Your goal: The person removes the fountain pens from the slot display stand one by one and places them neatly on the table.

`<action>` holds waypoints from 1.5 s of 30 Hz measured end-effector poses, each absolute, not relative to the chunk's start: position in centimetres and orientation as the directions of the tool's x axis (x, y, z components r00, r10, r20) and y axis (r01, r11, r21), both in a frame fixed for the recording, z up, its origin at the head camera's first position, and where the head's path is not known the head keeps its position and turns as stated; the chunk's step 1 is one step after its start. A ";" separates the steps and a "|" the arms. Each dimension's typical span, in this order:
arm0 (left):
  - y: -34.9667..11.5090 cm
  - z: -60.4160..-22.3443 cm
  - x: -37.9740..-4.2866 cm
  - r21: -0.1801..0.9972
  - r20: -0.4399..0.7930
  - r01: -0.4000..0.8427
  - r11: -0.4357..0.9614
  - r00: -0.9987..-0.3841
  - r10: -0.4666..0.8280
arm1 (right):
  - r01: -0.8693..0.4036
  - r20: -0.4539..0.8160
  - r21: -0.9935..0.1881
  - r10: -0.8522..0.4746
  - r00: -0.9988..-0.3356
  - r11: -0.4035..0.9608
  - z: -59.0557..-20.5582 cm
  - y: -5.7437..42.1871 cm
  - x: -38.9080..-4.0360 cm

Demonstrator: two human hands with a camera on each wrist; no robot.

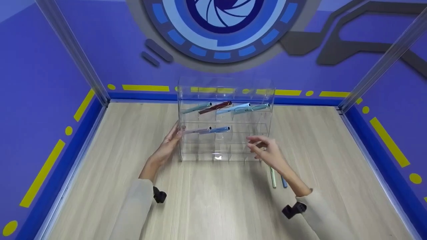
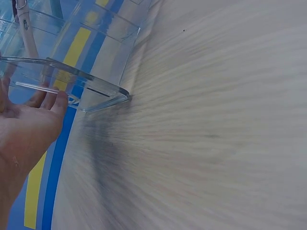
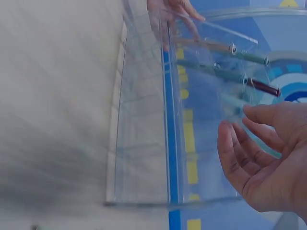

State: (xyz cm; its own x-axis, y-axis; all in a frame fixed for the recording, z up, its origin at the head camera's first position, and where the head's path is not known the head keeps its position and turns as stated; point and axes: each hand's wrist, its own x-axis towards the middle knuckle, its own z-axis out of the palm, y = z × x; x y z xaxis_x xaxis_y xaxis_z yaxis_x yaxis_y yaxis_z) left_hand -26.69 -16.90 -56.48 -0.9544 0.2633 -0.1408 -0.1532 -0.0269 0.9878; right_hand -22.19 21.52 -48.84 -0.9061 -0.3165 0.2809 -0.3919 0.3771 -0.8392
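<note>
A clear acrylic pen rack (image 1: 181, 148) with divided tiers stands at the middle of the table. My left hand (image 1: 167, 142) holds its left side panel, thumb by the front edge. On an upper tier lie a teal pen (image 1: 197, 107), a dark red pen (image 1: 215, 107), a light blue pen (image 1: 233, 108) and another teal pen (image 1: 253, 108). One tier lower are a pale pinkish pen (image 1: 196, 131) and a blue pen (image 1: 219, 129). Close to the rack's lower right front, my right hand (image 1: 267, 151) has loosely bent fingers and nothing between them.
On the table, a light green pen (image 1: 273, 177) and a darker blue pen (image 1: 284, 181) lie partly beneath the right forearm. Blue and purple panels (image 1: 133, 73) enclose the wooden tabletop (image 1: 206, 200) at the back and sides. Each wrist carries a small black camera (image 1: 160, 195).
</note>
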 end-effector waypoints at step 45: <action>-17.0 -56.9 -26.5 0.992 -0.114 -0.127 -0.025 -0.949 0.295 | -0.044 0.042 -0.999 -0.248 -0.968 -0.001 -50.4 11.7 -25.6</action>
State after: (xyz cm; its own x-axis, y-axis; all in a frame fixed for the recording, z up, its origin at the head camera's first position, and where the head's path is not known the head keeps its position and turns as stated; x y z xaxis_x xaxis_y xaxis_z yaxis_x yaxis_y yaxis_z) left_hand -26.52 -17.03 -56.91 -0.9486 0.2954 -0.1137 -0.1265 -0.0247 0.9917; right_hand -25.64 11.67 -50.43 -0.9678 -0.2480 0.0424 -0.0436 -0.0007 -0.9990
